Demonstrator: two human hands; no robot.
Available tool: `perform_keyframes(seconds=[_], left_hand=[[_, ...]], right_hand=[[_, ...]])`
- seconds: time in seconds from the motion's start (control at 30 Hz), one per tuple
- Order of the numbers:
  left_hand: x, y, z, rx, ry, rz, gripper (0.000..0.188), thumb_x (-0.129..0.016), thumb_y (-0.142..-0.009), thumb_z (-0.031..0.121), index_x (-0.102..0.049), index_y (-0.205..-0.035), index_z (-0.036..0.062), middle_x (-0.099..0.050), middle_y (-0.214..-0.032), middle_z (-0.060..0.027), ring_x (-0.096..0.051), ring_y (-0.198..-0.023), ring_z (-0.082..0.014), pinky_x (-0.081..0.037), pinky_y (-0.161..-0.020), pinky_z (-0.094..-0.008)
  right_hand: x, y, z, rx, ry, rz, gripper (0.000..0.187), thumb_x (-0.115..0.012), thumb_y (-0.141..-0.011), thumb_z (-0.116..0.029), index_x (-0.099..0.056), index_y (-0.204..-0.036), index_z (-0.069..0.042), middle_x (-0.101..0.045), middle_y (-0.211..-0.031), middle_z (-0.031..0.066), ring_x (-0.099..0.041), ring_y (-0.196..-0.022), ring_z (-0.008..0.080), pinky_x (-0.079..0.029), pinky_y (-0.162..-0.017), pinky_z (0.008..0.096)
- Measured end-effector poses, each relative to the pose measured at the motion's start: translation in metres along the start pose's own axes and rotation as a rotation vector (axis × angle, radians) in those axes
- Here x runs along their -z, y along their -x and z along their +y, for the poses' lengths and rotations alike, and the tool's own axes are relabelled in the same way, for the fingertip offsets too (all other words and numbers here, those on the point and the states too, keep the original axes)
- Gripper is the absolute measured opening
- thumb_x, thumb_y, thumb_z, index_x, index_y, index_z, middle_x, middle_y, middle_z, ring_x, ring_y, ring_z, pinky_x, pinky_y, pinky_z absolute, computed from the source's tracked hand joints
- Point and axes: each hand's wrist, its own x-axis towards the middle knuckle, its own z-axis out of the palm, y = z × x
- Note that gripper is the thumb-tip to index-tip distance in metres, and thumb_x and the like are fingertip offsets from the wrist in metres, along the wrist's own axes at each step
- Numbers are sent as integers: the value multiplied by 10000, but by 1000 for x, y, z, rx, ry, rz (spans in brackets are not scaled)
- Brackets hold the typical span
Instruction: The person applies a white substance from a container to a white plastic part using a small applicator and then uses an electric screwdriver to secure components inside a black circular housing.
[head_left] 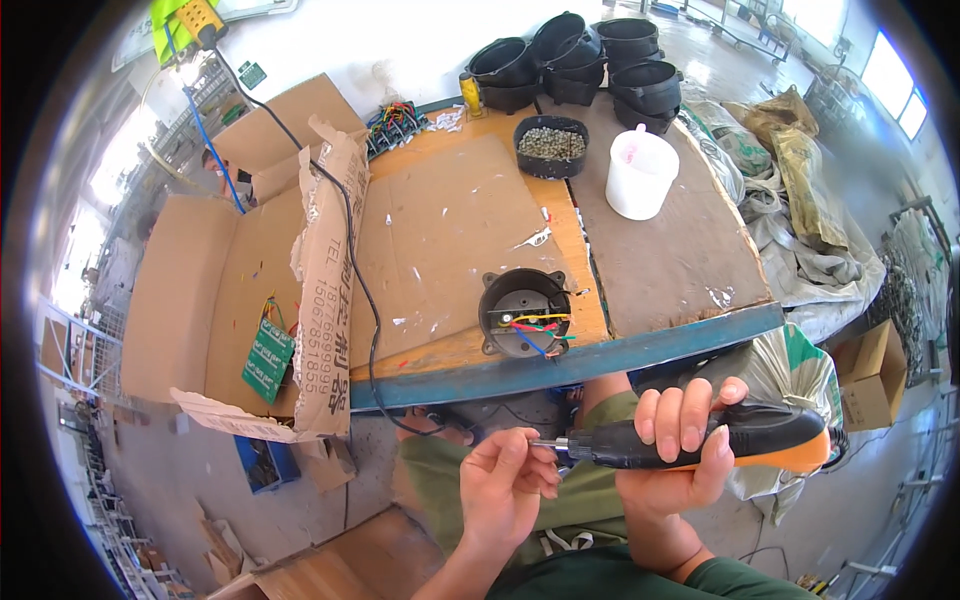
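Observation:
My right hand (672,455) is wrapped round a black and orange electric screwdriver (775,432), held level above my lap with its tip pointing left. The fingers of my left hand (505,490) pinch the thin metal bit (545,443) at its tip. Whether a small screw sits there too, I cannot make out. Beyond my hands, near the table's front edge, stands a round black housing (490,310) with lugs on its rim. Inside it are a small fitted part and yellow, red, green and blue wires (540,328).
A torn cardboard box (330,290) on the left holds a green circuit board (268,360). Black pots (503,65) are stacked at the back, near a tray of small metal parts (551,145) and a white tub (642,175). A black cable (350,230) hangs over the table edge (640,350).

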Motion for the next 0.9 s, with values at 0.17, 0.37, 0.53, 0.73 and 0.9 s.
perform_keyframes(seconds=[0.17,0.37,0.53,0.73,0.9], left_hand=[[-6,-12,11,38,40,28,249,-613,-1031,263,-645,-981,22,-673,-739,-77,-567,-510,-164,-428,-451,-266],[-4,-36,32,-11,-59,-131,351,-610,-1030,299,-601,-1215,1,-645,-756,-105,-571,-534,-164,-447,-457,-266],[24,-84,58,-759,-1120,-161,1037,-903,-730,161,-270,-1539,14,-550,-1324,-189,-599,-1164,-268,-520,-969,-391],[14,-138,51,-688,-1208,-312,1311,-993,-573,219,-183,-1589,35,-433,-1501,-201,-417,-1421,-346,-363,-1160,-435],[4,-141,37,-718,-1130,-325,1129,-915,-605,51,-274,-1534,9,-519,-1424,-199,-525,-1325,-349,-437,-1092,-418]], right_hand=[[0,0,7,54,16,-251,370,-650,-931,-195,-404,-1203,-145,-508,-790,1,-528,-614,136,-461,-648,323],[-14,-23,20,63,67,-290,357,-650,-938,-222,-418,-1204,-170,-492,-788,-15,-514,-621,123,-446,-667,312],[-22,-48,41,127,224,-301,356,-626,-935,-190,-424,-1227,-171,-490,-796,3,-506,-631,148,-449,-675,344],[-5,-49,76,143,394,-340,416,-617,-871,-8,-390,-1212,-84,-576,-787,82,-568,-662,191,-516,-713,394],[2,-48,83,115,546,-389,408,-652,-856,-14,-430,-1191,-85,-565,-773,69,-560,-629,187,-508,-692,379]])
